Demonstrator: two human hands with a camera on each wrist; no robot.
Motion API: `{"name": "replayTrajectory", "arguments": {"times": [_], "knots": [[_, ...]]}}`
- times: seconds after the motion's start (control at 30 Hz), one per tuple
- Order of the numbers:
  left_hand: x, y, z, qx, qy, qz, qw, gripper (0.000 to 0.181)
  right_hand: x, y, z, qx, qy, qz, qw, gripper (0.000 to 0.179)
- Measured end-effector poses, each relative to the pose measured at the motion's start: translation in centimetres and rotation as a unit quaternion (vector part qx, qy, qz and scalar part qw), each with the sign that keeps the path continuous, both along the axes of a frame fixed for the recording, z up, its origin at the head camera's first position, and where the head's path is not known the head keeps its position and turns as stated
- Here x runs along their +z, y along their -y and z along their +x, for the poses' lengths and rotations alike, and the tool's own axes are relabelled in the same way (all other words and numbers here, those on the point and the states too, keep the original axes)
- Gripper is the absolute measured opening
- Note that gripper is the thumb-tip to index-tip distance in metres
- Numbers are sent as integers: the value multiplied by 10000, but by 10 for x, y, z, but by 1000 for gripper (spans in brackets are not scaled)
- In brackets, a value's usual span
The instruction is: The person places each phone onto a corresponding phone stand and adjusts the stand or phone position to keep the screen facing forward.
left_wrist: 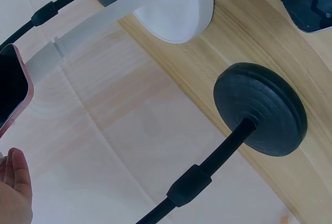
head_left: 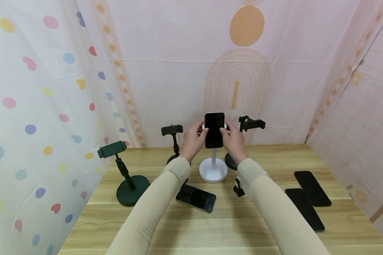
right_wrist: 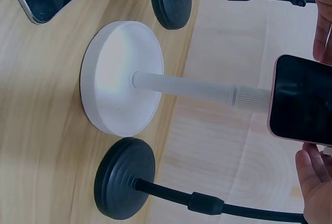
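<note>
A smartphone (head_left: 214,136) with a dark screen and pink edge stands upright at the top of a white phone stand (head_left: 213,171). My left hand (head_left: 193,141) grips its left side, thumb on the front edge and fingers behind. On the opposite edge, my right hand (head_left: 234,142) holds it the same way. White ends of the stand's clamp show beside the phone, close to the fingers; how far they are gripped I cannot tell. Both the phone (right_wrist: 303,99) and the stand's round base (right_wrist: 122,79) appear in the right wrist view, with the right hand (right_wrist: 316,182) below.
Black phone stands flank the white one, left (head_left: 172,130) and right (head_left: 253,124). A dark green stand (head_left: 132,189) is farther left. One phone (head_left: 196,197) lies in front; two more phones (head_left: 312,188) lie at right. A small black object (head_left: 238,189) sits near the right sleeve.
</note>
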State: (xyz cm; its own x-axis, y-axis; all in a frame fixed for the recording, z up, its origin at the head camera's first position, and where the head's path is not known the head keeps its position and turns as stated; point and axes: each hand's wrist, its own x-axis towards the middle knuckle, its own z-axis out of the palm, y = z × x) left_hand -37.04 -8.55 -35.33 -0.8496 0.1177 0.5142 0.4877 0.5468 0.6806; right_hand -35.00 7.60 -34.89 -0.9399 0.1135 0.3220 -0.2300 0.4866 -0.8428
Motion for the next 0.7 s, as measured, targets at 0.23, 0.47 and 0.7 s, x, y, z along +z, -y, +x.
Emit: {"name": "replayTrajectory", "arguments": {"times": [0.23,0.47,0.7], "knots": [[-4,2,2,2,224,84,9997,44,-3,0,-1,18,76,55,10000,47],[-5,2,3,-23,279,131,9995,45,-4,0,-1,27,97,14,9999,47],[-10,6,2,-60,193,111,9997,43,-6,-1,2,66,-14,40,10000,44]]}}
